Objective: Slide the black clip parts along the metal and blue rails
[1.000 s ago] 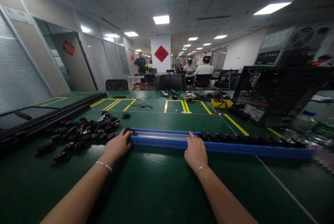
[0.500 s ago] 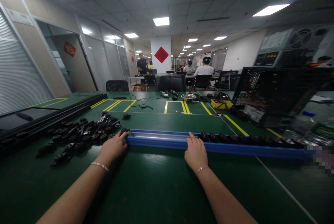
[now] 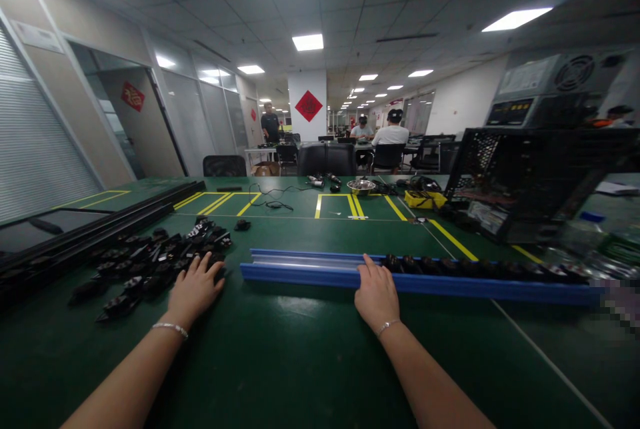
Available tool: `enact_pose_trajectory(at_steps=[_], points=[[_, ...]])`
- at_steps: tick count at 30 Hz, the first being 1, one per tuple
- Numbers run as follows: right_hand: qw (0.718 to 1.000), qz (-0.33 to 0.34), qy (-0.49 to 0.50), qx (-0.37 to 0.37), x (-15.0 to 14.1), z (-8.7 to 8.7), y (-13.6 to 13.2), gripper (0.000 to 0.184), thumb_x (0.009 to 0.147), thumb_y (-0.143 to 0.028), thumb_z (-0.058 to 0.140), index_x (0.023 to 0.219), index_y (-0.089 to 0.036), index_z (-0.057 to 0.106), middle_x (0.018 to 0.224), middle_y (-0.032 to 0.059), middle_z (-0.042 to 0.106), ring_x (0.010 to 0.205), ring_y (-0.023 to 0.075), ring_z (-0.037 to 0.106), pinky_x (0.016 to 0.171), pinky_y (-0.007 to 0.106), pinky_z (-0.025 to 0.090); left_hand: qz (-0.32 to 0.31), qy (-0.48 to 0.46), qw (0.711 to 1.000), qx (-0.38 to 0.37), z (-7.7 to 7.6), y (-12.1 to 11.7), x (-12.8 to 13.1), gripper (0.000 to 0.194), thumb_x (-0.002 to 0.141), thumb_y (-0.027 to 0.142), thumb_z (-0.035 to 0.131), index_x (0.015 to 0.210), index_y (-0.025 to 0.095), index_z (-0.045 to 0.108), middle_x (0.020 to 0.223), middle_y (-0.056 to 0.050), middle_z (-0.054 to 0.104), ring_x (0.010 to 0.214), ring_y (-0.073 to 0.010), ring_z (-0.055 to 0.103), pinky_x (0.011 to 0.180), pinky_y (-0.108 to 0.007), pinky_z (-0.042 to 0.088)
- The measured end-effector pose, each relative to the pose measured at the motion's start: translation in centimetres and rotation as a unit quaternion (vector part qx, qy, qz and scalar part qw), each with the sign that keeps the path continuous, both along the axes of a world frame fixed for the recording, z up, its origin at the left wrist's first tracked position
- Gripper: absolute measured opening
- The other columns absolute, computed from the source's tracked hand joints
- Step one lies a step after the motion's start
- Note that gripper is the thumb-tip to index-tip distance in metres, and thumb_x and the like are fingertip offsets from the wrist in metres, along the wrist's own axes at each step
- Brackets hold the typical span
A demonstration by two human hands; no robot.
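On the blue rail [image 3: 305, 274], the right hand [image 3: 376, 290] is laid, grip unclear.
The left hand [image 3: 196, 289] is spread beside black parts [image 3: 163, 250].

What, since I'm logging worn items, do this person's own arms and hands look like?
The left hand and right hand are ungloved; no sleeves show. A light silvery bracelet rings the left wrist, and a slimmer silvery band the right.

Near: two hands [image 3: 197, 289], one blue channel [image 3: 300, 274]. Left: black parts [image 3: 163, 249], too jumbled to count. Far: one metal bowl [image 3: 361, 191].
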State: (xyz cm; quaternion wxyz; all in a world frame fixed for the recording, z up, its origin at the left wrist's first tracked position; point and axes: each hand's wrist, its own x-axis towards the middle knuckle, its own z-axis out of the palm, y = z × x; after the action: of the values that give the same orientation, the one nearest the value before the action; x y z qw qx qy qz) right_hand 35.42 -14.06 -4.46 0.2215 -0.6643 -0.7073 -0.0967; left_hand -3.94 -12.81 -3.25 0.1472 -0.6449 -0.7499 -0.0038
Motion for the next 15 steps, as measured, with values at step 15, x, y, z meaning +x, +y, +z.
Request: enact_pose_trajectory(at_steps=[15], points=[[1.000,-0.003,0.002,-0.007,0.1,0.0,0.0,0.041,0.073,-0.006,0.041,0.107,-0.014,0.061,0.137,0.0098,0.046,0.118,0.0216,0.044,0.106,0.036,0.021,0.016,-0.030,0.996,-0.077,0.4,2.3,-3.8,0.049,0.086,0.039,0.036,0.135,0.038,0.039,0.152,-0.006,0.023,0.138,-0.0357,0.018,0.100,-0.065,0.022]])
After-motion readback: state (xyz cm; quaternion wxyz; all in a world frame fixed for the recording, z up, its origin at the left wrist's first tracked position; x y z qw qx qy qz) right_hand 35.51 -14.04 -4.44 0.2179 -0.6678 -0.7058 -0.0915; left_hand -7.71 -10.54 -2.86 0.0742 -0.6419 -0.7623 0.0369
